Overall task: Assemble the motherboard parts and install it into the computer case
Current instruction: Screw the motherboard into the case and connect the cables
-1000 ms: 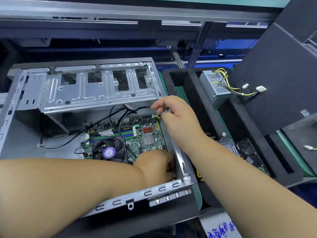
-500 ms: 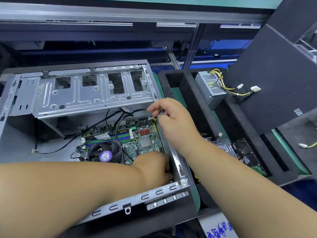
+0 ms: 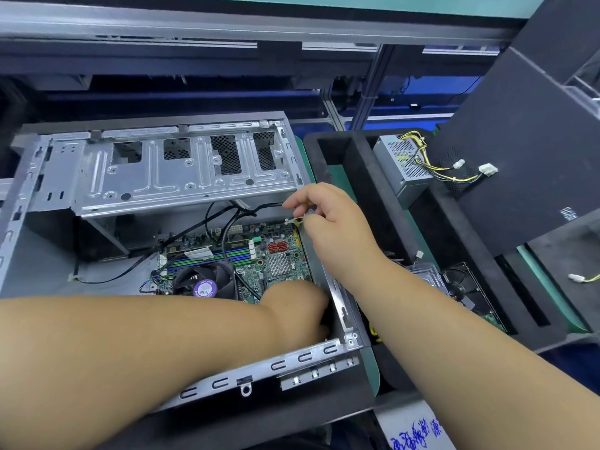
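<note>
Motherboard is lying flat inside the open case, which is sitting on its side in front of us, with the fan at the board's near edge. Our right hand is pinching a small white connector at the end of a black cable, holding it above the board's far right corner. Our left hand is reaching down into the case's near right corner, and we cannot tell whether its hidden fingers are gripping anything.
</note>
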